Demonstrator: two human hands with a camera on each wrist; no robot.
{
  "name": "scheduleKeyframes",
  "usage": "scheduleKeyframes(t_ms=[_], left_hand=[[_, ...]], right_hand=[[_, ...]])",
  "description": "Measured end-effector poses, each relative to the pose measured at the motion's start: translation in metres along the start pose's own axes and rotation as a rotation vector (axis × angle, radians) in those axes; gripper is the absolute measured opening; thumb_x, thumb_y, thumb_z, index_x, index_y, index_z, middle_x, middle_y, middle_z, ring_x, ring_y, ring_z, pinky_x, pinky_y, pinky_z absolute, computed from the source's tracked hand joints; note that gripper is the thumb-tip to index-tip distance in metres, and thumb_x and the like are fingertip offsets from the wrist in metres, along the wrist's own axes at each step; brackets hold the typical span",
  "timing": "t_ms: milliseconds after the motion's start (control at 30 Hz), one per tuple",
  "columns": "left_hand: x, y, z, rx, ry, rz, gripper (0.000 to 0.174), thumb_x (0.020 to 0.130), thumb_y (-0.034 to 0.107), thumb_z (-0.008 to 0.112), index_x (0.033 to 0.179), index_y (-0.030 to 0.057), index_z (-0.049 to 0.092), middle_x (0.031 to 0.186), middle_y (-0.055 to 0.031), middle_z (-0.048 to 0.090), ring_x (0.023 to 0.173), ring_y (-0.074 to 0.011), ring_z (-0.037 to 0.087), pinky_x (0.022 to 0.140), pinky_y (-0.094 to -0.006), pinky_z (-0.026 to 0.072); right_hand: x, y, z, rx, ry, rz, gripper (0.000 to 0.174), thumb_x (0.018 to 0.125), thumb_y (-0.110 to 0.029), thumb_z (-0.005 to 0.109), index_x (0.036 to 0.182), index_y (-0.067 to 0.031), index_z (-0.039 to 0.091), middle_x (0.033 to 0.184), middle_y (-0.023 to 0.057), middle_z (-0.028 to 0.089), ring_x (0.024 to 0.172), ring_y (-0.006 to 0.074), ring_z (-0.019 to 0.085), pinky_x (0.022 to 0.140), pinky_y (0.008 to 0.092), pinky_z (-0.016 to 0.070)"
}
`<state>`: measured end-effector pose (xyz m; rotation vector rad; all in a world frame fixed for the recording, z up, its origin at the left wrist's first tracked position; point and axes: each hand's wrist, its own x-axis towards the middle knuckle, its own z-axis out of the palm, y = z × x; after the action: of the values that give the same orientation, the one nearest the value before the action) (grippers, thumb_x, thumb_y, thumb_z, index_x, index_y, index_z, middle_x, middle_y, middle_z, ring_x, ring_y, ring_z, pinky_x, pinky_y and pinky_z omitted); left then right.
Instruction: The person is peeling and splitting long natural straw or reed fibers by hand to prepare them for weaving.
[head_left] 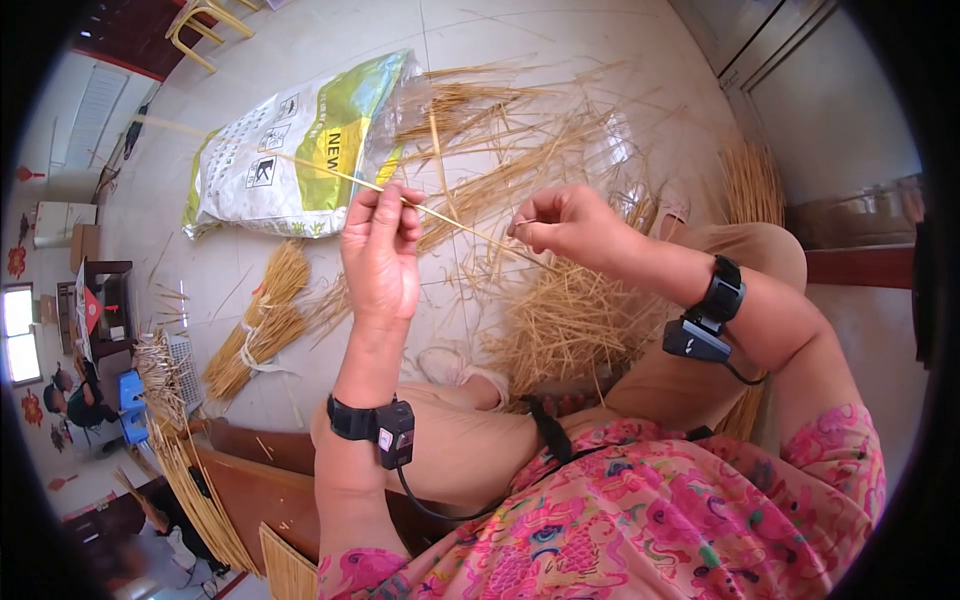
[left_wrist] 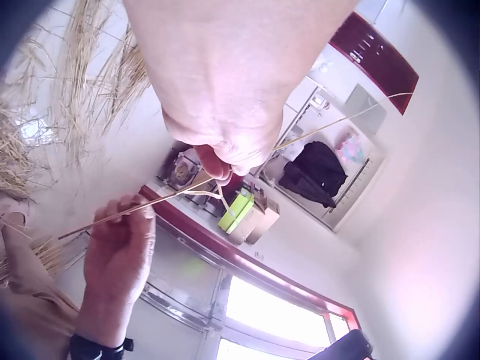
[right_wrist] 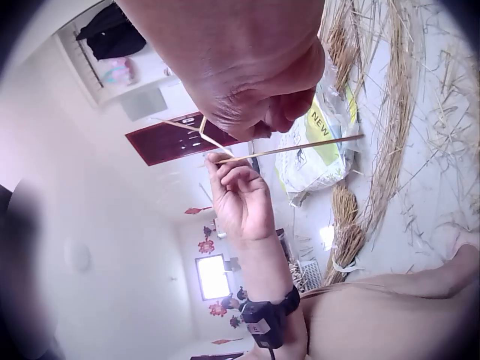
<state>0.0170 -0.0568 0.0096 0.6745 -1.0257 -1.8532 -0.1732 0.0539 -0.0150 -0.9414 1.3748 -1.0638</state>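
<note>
We are holding one straw [head_left: 455, 222] between both hands, above lap. Left hand [head_left: 380, 255] gripping it mid-length, fingers curled round; right hand [head_left: 565, 225] pinching its near-right end. Long axis running far-left to near-right, free tip pointing far-left toward sack [head_left: 290, 150]. Both hands touching it, neither nearer. Straw pile [head_left: 570, 320] lying on floor beneath.

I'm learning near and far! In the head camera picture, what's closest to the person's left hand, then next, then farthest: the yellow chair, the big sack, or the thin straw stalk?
1. The thin straw stalk: pinched in the left hand itself.
2. The big sack: on the floor beyond the hand, to its left.
3. The yellow chair: at the top edge, past the sack.
</note>
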Motion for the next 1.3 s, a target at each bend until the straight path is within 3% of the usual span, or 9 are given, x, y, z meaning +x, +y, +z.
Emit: scheduleKeyframes(t_ms=[100, 500, 800, 900, 1000, 1100, 1167, 1233, 1300], left_hand=[[-0.009, -0.012, 0.01, 0.043, -0.032, -0.08, 0.007, 0.089, 0.012, 0.059, 0.091, 0.0056, 0.058, 0.083, -0.0078, 0.064, 0.064, -0.0049, 0.053, 0.056, -0.0181, 0.0426], [-0.013, -0.02, 0.018, 0.05, -0.107, -0.122, 0.009, 0.089, 0.012, 0.058, 0.094, 0.0045, 0.057, 0.084, -0.0081, 0.064, 0.065, -0.006, 0.055, 0.058, -0.0193, 0.0455], [-0.011, -0.015, 0.014, 0.056, -0.079, -0.051, 0.009, 0.09, 0.011, 0.057, 0.094, 0.0037, 0.057, 0.083, -0.0083, 0.064, 0.064, -0.0061, 0.055, 0.058, -0.0193, 0.0454], [-0.007, -0.012, 0.011, 0.117, -0.085, -0.012, 0.009, 0.09, 0.011, 0.058, 0.093, 0.0034, 0.058, 0.082, -0.0082, 0.064, 0.064, -0.0061, 0.054, 0.057, -0.0192, 0.0445], [-0.006, -0.01, 0.006, 0.232, -0.092, 0.014, 0.008, 0.089, 0.011, 0.058, 0.091, 0.0029, 0.058, 0.081, -0.0076, 0.064, 0.063, -0.0056, 0.053, 0.056, -0.0192, 0.0434], [-0.009, -0.012, 0.007, 0.36, -0.105, -0.034, 0.008, 0.089, 0.01, 0.058, 0.088, 0.0025, 0.058, 0.079, -0.007, 0.064, 0.062, -0.0049, 0.052, 0.055, -0.0191, 0.0426], [-0.013, -0.021, 0.008, 0.402, -0.136, -0.09, 0.008, 0.089, 0.01, 0.058, 0.087, 0.0023, 0.057, 0.077, -0.0058, 0.063, 0.06, -0.0048, 0.051, 0.054, -0.0189, 0.0426], [-0.019, -0.03, 0.011, 0.481, -0.187, -0.13, 0.007, 0.089, 0.009, 0.058, 0.086, 0.0026, 0.056, 0.077, -0.006, 0.063, 0.06, -0.0045, 0.05, 0.054, -0.019, 0.0419], [-0.023, -0.039, 0.016, 0.589, -0.216, -0.167, 0.008, 0.087, 0.007, 0.058, 0.083, 0.0006, 0.057, 0.074, -0.0057, 0.064, 0.059, -0.0052, 0.052, 0.054, -0.0198, 0.0429]], right_hand=[[0.0, -0.006, 0.007, 0.143, -0.067, -0.104, 0.013, 0.083, -0.01, 0.062, 0.086, 0.0021, 0.063, 0.077, -0.0007, 0.062, 0.07, 0.0037, 0.054, 0.062, 0.0194, 0.0437], [-0.003, -0.015, 0.012, 0.14, -0.168, -0.07, 0.016, 0.088, -0.015, 0.061, 0.083, 0.0002, 0.058, 0.069, -0.0007, 0.057, 0.062, 0.0051, 0.052, 0.056, 0.0202, 0.0435], [0.003, 0.004, 0.009, 0.217, 0.0, 0.2, 0.014, 0.088, -0.014, 0.057, 0.082, -0.0009, 0.057, 0.071, 0.0053, 0.06, 0.066, 0.0151, 0.061, 0.057, 0.0276, 0.0488], [0.002, -0.003, -0.006, -0.866, -0.22, 0.02, 0.012, 0.08, -0.01, 0.059, 0.077, 0.0014, 0.062, 0.082, 0.0166, 0.064, 0.075, 0.0277, 0.065, 0.063, 0.0372, 0.0522], [-0.006, 0.002, -0.015, -1.435, -0.615, 0.205, 0.013, 0.073, -0.009, 0.061, 0.079, 0.0003, 0.066, 0.086, 0.0202, 0.065, 0.078, 0.0319, 0.064, 0.066, 0.0393, 0.0518], [-0.007, -0.007, -0.02, -1.495, -0.382, 0.123, 0.016, 0.073, -0.008, 0.061, 0.086, -0.0009, 0.068, 0.084, 0.0193, 0.065, 0.082, 0.0309, 0.065, 0.067, 0.0369, 0.0519], [0.01, -0.01, -0.029, -1.074, -0.05, -0.157, 0.023, 0.074, -0.013, 0.064, 0.094, -0.0006, 0.067, 0.081, 0.0168, 0.064, 0.074, 0.027, 0.064, 0.063, 0.0355, 0.0505], [0.015, -0.045, -0.029, -0.66, 0.056, -0.2, 0.021, 0.083, -0.017, 0.064, 0.095, 0.0009, 0.065, 0.079, 0.0067, 0.064, 0.066, 0.0116, 0.058, 0.056, 0.0273, 0.0472], [0.019, -0.056, -0.034, -0.178, 0.105, -0.322, 0.032, 0.084, -0.022, 0.066, 0.107, 0.0002, 0.062, 0.071, 0.0019, 0.059, 0.061, 0.0073, 0.049, 0.055, 0.0215, 0.0426]])
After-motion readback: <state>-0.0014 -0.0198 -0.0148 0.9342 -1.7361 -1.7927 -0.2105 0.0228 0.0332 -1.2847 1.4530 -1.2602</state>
